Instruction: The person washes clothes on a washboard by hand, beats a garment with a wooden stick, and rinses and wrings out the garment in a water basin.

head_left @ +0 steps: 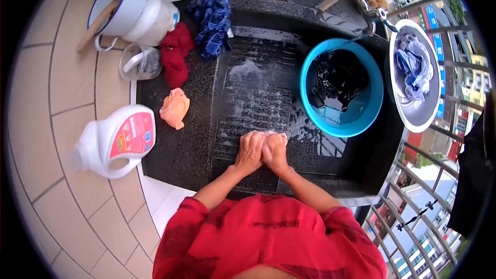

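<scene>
Both hands press together at the lower part of a dark ribbed stone washboard [256,101], wet with suds. My left hand [250,151] has its fingers bent over a small pale cloth [268,133]. Close against it, my right hand [275,151] is also closed on this cloth, most of which the fingers hide. To the right, a turquoise basin [378,93] holds dark fabric [338,80] in water. A peach cloth [175,108], a dark red cloth [176,54] and a blue patterned cloth [211,23] lie along the slab's left side and top.
A white detergent bottle [121,139] stands at the left edge, below a clear plastic jug [140,62] and a white enamel pot [111,0]. At the upper right are a tap [373,18] and a metal basin [417,111] with light clothes. Railings [429,196] line the right.
</scene>
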### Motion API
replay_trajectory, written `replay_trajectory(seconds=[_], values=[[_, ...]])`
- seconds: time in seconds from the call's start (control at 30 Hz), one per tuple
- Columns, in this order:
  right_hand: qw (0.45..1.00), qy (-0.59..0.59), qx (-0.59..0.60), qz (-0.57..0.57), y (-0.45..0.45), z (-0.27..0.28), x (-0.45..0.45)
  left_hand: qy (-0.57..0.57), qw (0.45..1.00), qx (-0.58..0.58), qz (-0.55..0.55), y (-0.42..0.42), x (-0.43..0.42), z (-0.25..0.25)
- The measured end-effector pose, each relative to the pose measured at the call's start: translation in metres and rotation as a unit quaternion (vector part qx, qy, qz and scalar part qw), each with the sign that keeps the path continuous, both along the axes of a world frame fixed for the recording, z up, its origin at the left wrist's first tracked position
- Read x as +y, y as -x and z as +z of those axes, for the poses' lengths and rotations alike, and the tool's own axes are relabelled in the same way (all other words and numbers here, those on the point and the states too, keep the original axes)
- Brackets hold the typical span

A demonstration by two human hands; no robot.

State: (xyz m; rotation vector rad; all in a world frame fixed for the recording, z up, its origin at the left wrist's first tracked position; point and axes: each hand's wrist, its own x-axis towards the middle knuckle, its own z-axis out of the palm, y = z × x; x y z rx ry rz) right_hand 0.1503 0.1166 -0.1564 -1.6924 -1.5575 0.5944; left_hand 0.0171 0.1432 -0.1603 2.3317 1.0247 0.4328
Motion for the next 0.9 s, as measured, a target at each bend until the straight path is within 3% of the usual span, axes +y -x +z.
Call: replay_trajectory(seconds=[0.07,0.13,0.2,0.27,0.33,0.4,0.43,0.47,0.5,0.53,0.6,0.7,0.73,0.8,0.87,0.9], values=[[0.996,-0.009,-0.08,0.048,-0.01,-0.019,0.035,-0.094,0.989,0.113,0.002,-0.005,0.031,-0.018],[0.986,0.166,-0.014,-0.002,-0.016,-0.028,0.095,0.047,0.988,0.141,0.036,-0.029,0.088,0.014],[0.993,0.001,-0.076,-0.085,-0.012,-0.022,0.11,0.05,0.992,0.083,0.075,-0.033,0.094,0.007],[0.998,0.045,-0.041,0.023,-0.02,-0.01,0.072,0.034,0.998,-0.02,0.051,-0.019,0.067,0.015],[0.995,-0.019,0.079,0.057,-0.022,0.015,0.03,0.128,0.989,-0.066,0.042,0.0,0.027,0.033],[0.992,-0.012,0.118,0.045,-0.008,0.018,-0.001,0.097,0.995,-0.032,0.014,0.006,0.007,0.026],[0.997,0.064,-0.014,0.041,0.0,-0.005,0.005,0.087,0.996,-0.007,-0.008,0.002,0.02,0.023],[0.998,-0.009,-0.06,0.01,-0.001,-0.024,0.028,0.064,0.997,0.041,0.016,-0.005,0.036,0.011],[0.994,0.059,-0.089,0.012,-0.005,-0.037,0.051,0.019,0.993,0.11,0.025,-0.009,0.057,-0.008],[0.992,0.074,-0.099,0.027,-0.013,-0.04,0.08,0.13,0.971,0.199,0.027,-0.028,0.087,0.029],[0.995,0.054,-0.079,-0.007,-0.025,-0.024,0.106,0.163,0.966,0.195,0.044,-0.037,0.098,0.027],[0.988,0.102,-0.115,0.012,-0.013,-0.007,0.052,0.179,0.982,-0.031,0.061,-0.009,0.045,0.012],[0.996,0.078,-0.046,0.02,-0.009,0.003,0.027,0.186,0.976,-0.096,0.056,0.003,0.02,0.008],[0.994,0.039,0.097,0.028,-0.002,0.016,-0.007,0.164,0.986,-0.01,0.019,0.005,-0.003,0.028],[0.999,0.016,-0.032,0.0,0.005,-0.024,0.017,0.058,0.996,0.058,0.032,-0.003,0.015,-0.002],[0.997,0.055,-0.054,0.006,-0.001,-0.032,0.044,0.08,0.992,0.093,0.038,-0.011,0.043,0.002]])
